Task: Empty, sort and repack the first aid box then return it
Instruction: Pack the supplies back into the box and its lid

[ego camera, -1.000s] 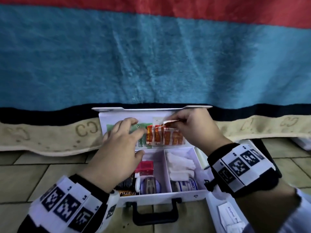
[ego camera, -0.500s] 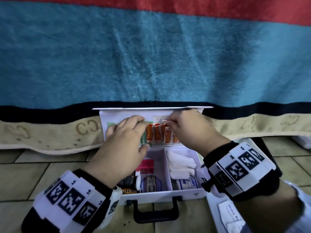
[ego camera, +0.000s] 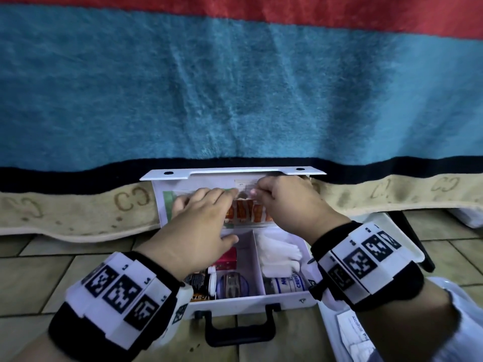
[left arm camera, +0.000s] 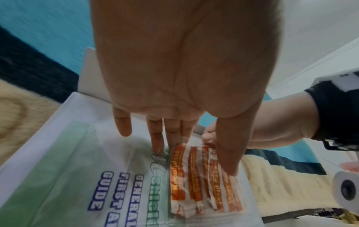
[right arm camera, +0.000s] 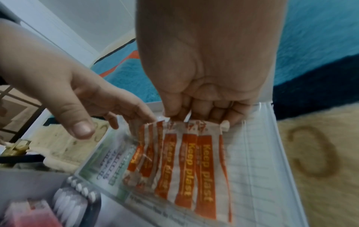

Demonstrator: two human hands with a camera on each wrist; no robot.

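The white first aid box (ego camera: 251,301) lies open on the tiled floor, its lid (ego camera: 209,174) leaning back against a blanket. A clear pocket inside the lid holds a green first aid guide (left arm camera: 116,192) and a bunch of orange plaster strips (ego camera: 245,214) (left arm camera: 194,176) (right arm camera: 186,165). My right hand (ego camera: 287,205) (right arm camera: 204,76) pinches the strips by their top ends. My left hand (ego camera: 198,226) (left arm camera: 174,76) has straight fingers resting on the pocket beside the strips. In the base lie white gloves (ego camera: 279,252), a bandage roll (ego camera: 287,283), a red carton (ego camera: 227,259) and a dark bottle (ego camera: 198,282).
A blue, red and beige blanket (ego camera: 235,87) hangs down right behind the lid. A white tray (ego camera: 329,325) with alcohol pad sachets sits on the floor at the right. The box's black handle (ego camera: 240,333) points toward me. Tiled floor (ego camera: 39,270) lies to the left.
Both hands have moved up the lid. My right hand has risen with the tops of the plaster strips, and my left hand now covers more of the guide and strips.
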